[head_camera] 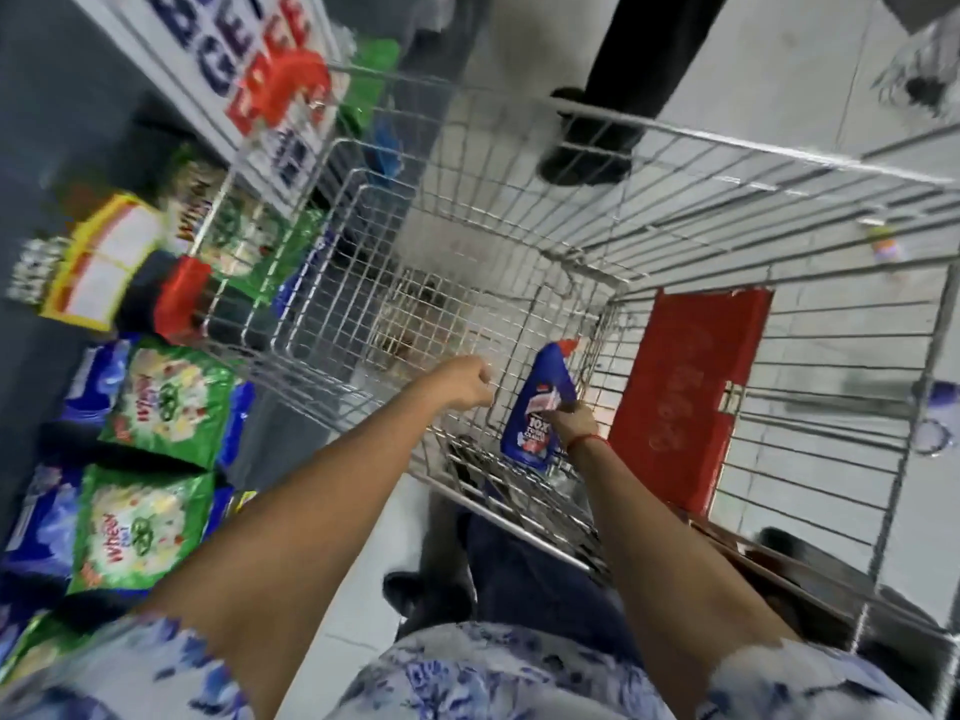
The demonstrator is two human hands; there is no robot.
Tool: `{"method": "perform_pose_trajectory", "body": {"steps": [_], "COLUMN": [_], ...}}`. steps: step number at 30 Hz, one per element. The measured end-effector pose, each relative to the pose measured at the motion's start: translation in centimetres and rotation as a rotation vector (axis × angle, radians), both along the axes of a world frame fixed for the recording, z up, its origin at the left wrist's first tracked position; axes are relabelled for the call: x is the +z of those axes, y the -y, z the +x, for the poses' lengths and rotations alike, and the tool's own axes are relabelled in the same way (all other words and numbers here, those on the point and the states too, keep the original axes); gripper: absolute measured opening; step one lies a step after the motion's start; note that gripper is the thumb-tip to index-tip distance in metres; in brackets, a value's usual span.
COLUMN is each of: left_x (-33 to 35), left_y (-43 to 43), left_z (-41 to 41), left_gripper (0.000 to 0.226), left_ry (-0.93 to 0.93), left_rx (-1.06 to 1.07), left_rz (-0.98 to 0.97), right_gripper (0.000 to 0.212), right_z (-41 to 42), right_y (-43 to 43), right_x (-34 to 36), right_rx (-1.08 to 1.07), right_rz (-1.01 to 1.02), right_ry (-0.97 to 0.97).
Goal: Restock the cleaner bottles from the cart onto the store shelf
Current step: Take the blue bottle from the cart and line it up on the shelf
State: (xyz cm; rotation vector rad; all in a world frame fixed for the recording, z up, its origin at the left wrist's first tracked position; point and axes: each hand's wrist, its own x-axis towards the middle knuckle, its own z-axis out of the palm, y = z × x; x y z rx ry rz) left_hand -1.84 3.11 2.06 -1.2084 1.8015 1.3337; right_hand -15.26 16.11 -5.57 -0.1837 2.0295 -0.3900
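Head camera footage looked steeply down into a wire shopping cart that filled the centre and right of the frame. Both bare forearms reached in from the lower edge, with floral-print sleeves at the bottom.

The right hand sat at centre, slightly right, inside the cart basket, and its fingers were wrapped around the lower body of a blue cleaner bottle. The bottle was tilted, its red cap pointing toward the upper right and its base toward the lower left, label facing the camera. It was held clear above the cart's wire floor, close to the inner wire partition. A red thread band circled the right wrist.

The left hand was just left of the bottle, at frame centre, curled into a loose fist. It did not touch the bottle; whether it gripped a cart wire could not be determined owing to blur.

A red flap panel lay against the cart's near end, right of the bottle. Green detergent packets and blue packs occupied the store shelf along the left edge of the frame, with a yellow-bordered price tag at mid left and a white promotional sign at upper left. Another person's dark trouser leg and shoe stood beyond the cart at top centre on the pale tiled floor.
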Motion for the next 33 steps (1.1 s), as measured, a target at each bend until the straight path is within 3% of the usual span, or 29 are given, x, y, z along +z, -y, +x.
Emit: {"method": "perform_pose_trajectory", "body": {"steps": [4, 7, 12, 19, 22, 29, 33], "left_x": [-5.6, -9.4, -14.0, -15.0, -14.0, -8.8, -3.3], "left_y": [-1.5, -2.7, -7.3, -8.4, -7.5, -1.0, 2.6], "left_z": [-1.7, -3.5, -5.3, -5.4, -5.5, -4.4, -2.0], "left_gripper": [0.042, 0.056, 0.071, 0.072, 0.076, 0.072, 0.05], "left_ry": [0.115, 0.145, 0.181, 0.198, 0.2, -0.05, -0.273], "left_rx": [-0.05, -0.027, 0.282, 0.447, 0.529, 0.63, 0.782], "left_rz": [0.041, 0.026, 0.073, 0.006, -0.035, 0.073, 0.083], "right_gripper": [0.024, 0.031, 0.042, 0.051, 0.039, 0.027, 0.023], "right_z": [-1.0, -2.8, -4.4, -5.0, -5.3, -4.9, -3.7], "right_y": [0.4, 2.3, 3.8, 4.8, 5.4, 9.8, 11.5], "right_x": [-2.7, -4.4, -7.5, -8.0, -6.5, 0.6, 5.8], "right_rx": [0.092, 0.151, 0.296, 0.391, 0.202, 0.012, -0.058], "right_rz": [-0.061, -0.161, -0.157, -0.132, -0.242, -0.517, -0.553], "right_ry": [-0.231, -0.273, -0.199, -0.048, 0.137, 0.243, 0.374]}}
